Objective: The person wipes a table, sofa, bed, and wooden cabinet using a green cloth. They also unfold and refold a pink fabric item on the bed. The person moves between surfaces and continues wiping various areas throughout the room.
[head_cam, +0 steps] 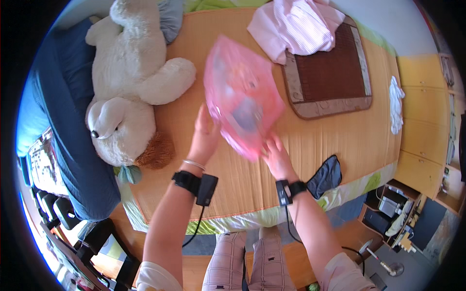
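Note:
A translucent pink plastic bag with blurred contents, among them a grey-blue item, is in front of me over the bamboo bed mat. My right hand has its fingers on the bag's lower right corner and appears to pinch it. At the bag's lower left edge is my left hand, fingers pointing up along its side; blur hides whether they grip it. Both wrists carry black strapped devices with cables.
Left on the bed lies a large white plush dog beside dark blue bedding. At the upper right, pink striped cloth overlaps a brown pillow mat. A dark grey cloth and a white cloth lie rightward, near yellow cabinets.

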Tool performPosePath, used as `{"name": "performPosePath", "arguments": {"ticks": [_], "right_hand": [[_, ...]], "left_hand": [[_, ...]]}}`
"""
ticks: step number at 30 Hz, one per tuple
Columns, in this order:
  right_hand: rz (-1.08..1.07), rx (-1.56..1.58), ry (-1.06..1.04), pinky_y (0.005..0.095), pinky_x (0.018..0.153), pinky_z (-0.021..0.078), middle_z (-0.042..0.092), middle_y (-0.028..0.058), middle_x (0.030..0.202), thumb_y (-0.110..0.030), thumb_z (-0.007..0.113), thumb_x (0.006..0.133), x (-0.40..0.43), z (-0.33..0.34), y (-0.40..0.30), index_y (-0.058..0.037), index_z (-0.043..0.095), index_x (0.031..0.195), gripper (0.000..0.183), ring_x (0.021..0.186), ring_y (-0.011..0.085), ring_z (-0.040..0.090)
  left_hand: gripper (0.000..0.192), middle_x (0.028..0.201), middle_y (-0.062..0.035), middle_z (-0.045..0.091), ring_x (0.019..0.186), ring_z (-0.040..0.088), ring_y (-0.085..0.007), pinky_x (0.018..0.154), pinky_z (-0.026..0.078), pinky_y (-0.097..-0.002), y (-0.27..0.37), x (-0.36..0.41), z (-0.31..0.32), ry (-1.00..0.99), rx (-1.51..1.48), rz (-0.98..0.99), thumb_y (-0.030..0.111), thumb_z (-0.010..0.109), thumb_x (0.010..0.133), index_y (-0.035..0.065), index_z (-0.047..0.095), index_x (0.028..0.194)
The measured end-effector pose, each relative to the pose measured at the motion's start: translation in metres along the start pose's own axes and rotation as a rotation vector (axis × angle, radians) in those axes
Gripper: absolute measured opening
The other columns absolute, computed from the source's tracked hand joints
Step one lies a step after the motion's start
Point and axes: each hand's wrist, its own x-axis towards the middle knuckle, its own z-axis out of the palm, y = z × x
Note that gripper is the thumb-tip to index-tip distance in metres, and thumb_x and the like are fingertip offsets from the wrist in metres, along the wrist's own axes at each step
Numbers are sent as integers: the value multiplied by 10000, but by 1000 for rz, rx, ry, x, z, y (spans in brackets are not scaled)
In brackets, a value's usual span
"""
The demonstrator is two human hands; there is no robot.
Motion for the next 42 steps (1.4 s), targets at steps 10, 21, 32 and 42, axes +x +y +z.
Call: {"name": "performPosePath", "arguments": {"ticks": [10, 21, 32, 42], "right_hand": [[-468, -1490, 889, 531, 1150, 260, 291, 330, 1506, -405, 772, 786, -47, -184, 4, -73, 367, 1486, 874, 1405, 473, 282], [-559, -1784, 332, 660, 1104, 252, 262, 320, 1524, -333, 615, 864, -90, -263, 73, -74, 419, 1453, 673, 1348, 574, 267], [-498, -1777, 246, 637, 1136, 234, 222, 170, 1618, -416, 576, 945, -63, -370, -41, -214, 341, 1539, 671, 1461, 408, 258], [-278, -1752, 697, 655, 1150, 149, 144, 233, 1622, -498, 564, 915, -94, -635, -155, -150, 312, 1547, 765, 1476, 455, 163]], "left_hand": [[541, 1395, -240, 483, 1305, 452, -423, 1096, 383, -463, -32, -140, 43, -184, 384, 21, 47, 564, 898, 10, 424, 1419], [649, 1603, -215, 212, 1466, 176, -487, 1160, 242, -570, -43, -215, 199, -494, 928, 3, 141, 590, 842, 99, 416, 1465], [904, 1603, -316, 59, 1475, 39, -531, 1164, 123, -639, -25, -268, 393, -296, 966, -250, 326, 638, 848, 95, 161, 1581], [1527, 1529, -342, -306, 1428, -263, -521, 1135, -33, -683, -18, -251, 538, -365, 1140, -778, 799, 715, 613, 37, -259, 1509]]}}
